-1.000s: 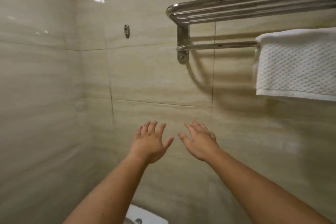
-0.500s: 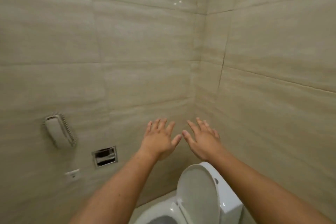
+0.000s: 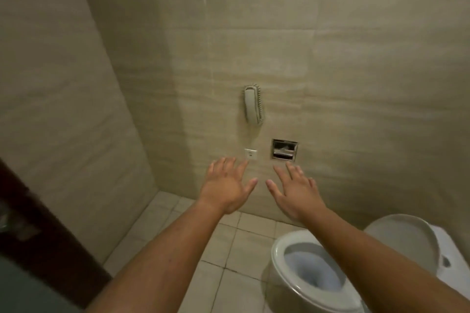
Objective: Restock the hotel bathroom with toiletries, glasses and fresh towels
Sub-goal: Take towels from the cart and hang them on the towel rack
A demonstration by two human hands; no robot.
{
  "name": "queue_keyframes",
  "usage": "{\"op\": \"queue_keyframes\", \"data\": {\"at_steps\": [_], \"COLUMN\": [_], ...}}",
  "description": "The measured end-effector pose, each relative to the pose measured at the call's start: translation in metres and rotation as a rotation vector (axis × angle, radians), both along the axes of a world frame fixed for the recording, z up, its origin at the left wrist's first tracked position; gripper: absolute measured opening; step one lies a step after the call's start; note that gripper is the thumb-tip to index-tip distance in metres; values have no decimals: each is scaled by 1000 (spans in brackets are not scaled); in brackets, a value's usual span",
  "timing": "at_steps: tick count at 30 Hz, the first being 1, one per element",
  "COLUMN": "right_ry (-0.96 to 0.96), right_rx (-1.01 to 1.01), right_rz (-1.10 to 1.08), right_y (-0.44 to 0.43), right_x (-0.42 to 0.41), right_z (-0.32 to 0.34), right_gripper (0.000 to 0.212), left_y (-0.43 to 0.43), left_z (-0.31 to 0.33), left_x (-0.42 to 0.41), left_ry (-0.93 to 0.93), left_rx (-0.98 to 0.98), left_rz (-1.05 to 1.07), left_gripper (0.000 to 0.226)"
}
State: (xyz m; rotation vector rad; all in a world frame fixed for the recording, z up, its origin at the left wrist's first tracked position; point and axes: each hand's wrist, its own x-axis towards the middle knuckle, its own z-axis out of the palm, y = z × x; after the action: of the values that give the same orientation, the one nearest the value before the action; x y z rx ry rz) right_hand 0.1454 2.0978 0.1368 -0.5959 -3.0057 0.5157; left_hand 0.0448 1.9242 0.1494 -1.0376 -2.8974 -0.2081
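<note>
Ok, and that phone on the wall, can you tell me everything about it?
The phone is a pale grey handset that looks like plastic, hanging upright on the beige tiled wall. Its curly cord is bunched along its right edge, above a small white wall plate. Nothing touches it: the left hand and right hand are open, lower down.
</note>
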Motion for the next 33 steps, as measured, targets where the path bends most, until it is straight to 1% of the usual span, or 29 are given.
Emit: {"op": "queue_keyframes", "data": {"at_steps": [7, 13, 16, 21, 24, 28, 31, 33], "right_ry": [76, 109, 118, 104, 87, 61, 54, 45], "right_rx": [7, 30, 49, 43, 42, 30, 29, 27], "right_rz": [303, 549, 657, 804, 877, 969, 1037, 1074], "right_y": [-136, -264, -331, -452, -526, -628, -699, -745], "right_x": [-38, -58, -66, -67, -65, -62, -57, -52], "right_z": [17, 29, 33, 26, 16, 7, -1, -8], "right_gripper": [69, 70, 68, 67, 68, 68, 68, 68], "left_y": [-146, -276, -348, -476, -551, -649, -713, -752], "left_z": [15, 16, 13, -2, -16, -31, -37, -37], "left_x": [21, 34, 45, 65, 80, 101, 125, 145], "left_ry": [-34, -17, 33, 25, -28, -32, -36, -37], "left_rx": [49, 34, 25, 16, 26, -15, 10, 21], "left_rz": [248, 446, 546, 715, 807, 921, 975, 1019], "left_gripper": [70, 70, 69, 68, 67, 75, 67, 67]}}
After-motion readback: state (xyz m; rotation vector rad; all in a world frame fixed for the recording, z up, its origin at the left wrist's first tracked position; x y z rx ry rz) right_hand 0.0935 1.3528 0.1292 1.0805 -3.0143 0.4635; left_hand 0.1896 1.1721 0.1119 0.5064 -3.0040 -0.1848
